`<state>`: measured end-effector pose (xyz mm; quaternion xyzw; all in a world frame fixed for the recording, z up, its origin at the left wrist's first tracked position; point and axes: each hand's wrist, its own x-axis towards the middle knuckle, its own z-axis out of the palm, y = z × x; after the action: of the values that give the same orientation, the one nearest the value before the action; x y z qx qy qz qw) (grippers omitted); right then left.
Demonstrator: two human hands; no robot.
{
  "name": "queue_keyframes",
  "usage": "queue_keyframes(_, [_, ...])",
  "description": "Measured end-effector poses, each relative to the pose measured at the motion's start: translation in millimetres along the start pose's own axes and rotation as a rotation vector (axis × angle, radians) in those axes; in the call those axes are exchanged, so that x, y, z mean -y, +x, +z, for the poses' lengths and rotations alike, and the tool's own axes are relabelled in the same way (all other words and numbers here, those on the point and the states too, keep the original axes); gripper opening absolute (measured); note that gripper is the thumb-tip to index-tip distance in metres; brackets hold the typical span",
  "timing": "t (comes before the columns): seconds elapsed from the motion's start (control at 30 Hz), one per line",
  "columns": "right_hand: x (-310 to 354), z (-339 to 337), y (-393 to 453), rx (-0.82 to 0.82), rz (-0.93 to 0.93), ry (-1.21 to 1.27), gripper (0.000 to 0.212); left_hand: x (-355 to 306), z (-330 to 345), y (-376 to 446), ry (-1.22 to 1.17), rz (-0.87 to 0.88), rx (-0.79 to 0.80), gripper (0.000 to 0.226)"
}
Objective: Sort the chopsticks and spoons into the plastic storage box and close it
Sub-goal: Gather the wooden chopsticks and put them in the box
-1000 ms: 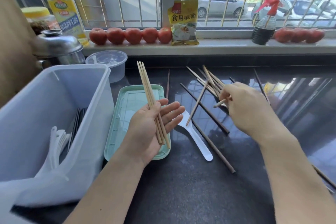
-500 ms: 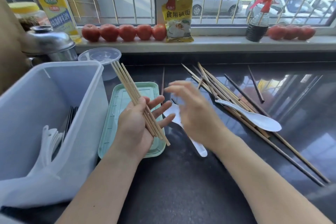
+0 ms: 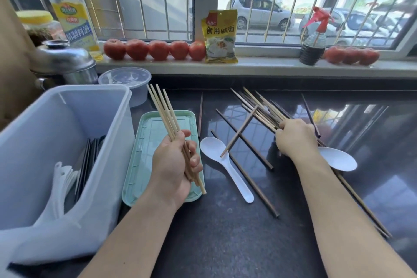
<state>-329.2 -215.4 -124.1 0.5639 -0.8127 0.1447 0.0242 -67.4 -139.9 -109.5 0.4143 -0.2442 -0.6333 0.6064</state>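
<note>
Pale chopsticks clamped in left hand above the green lid, long axis running near-right to far-left.
Right hand fingers curl around the loose pile on the table; a crossed stick could snag and scatter others.

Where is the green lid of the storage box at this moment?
The green lid lies flat on the dark counter, left of centre, between the plastic storage box and a white spoon, partly under the left hand.

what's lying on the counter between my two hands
Head view: a white spoon, a light chopstick leaning over its bowl, and two dark chopsticks lie between left hand and right hand.
</note>
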Motion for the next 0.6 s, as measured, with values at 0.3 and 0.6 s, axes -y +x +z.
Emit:
queue_keyframes(0.3, [50.2, 4.5, 28.5, 0.014, -0.205, -0.351, 0.035, 1.7, 1.5, -2.6, 0.065, 0.005, 0.048, 0.02])
queue_keyframes(0.6, [61.4, 20.3, 24.8, 0.081, -0.319, -0.325, 0.034, 1.1, 2.3, -3.0, 0.044, -0.006, 0.073, 0.018])
